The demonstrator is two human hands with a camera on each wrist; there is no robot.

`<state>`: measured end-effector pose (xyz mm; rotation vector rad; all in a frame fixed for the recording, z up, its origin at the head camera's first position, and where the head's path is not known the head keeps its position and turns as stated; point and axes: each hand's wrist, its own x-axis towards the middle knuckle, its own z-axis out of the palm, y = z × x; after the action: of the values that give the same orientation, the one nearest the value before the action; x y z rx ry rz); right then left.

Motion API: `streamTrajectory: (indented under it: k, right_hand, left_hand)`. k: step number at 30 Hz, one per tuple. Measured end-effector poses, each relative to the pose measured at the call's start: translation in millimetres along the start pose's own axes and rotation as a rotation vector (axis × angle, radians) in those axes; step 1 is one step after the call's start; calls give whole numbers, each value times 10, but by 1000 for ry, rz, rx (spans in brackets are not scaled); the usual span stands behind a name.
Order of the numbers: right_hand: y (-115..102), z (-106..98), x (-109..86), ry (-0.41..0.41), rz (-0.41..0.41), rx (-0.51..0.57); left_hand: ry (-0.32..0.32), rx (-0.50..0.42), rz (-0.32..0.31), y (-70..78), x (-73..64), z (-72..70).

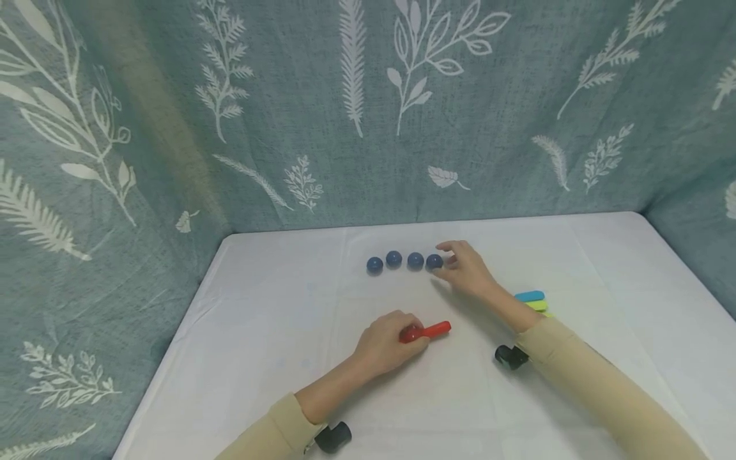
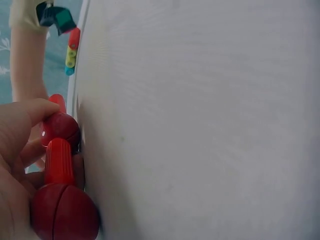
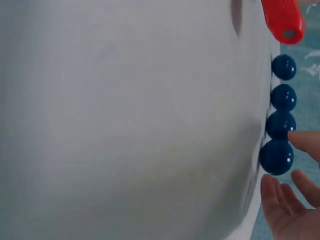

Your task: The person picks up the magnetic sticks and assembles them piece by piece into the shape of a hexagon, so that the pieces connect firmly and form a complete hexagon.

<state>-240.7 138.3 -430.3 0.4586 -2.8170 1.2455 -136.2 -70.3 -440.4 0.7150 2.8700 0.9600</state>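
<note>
Left hand [image 1: 386, 344] grips red pieces [image 1: 437, 329], right hand [image 1: 468, 273] beside four blue balls [image 1: 415, 260].

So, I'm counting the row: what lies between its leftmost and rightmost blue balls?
Two more blue balls lie there, side by side; the head view shows them.

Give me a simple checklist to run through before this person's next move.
1. Left hand gripping red ball-and-handle toy: ok.
2. Right hand beside the end blue ball: ok, fingers spread.
3. Fingers touching that ball: cannot tell.
4. All four blue balls visible: ok, in a slightly uneven row.
5. Yellow sticks fully visible from the head: not ok, the right arm partly hides them.
</note>
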Motion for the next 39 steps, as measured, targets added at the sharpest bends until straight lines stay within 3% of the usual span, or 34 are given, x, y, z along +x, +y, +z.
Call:
streamTrajectory:
  k: [5, 10, 16, 26, 39]
  right_hand:
    - [28, 20, 95, -50, 14, -40]
    - [59, 2, 58, -84, 33, -40]
    - [65, -62, -145, -162, 38, 8]
    - [84, -130, -586, -279, 12, -10]
    - [74, -132, -748, -328, -6, 33]
  left_hand:
    - [6, -8, 10, -6, -5, 4]
    - [11, 0, 6, -19, -12, 5]
    - [12, -11, -9, -30, -41, -18]
    - [14, -23, -53, -62, -76, -33]
    - [12, -4, -58, -84, -45, -55]
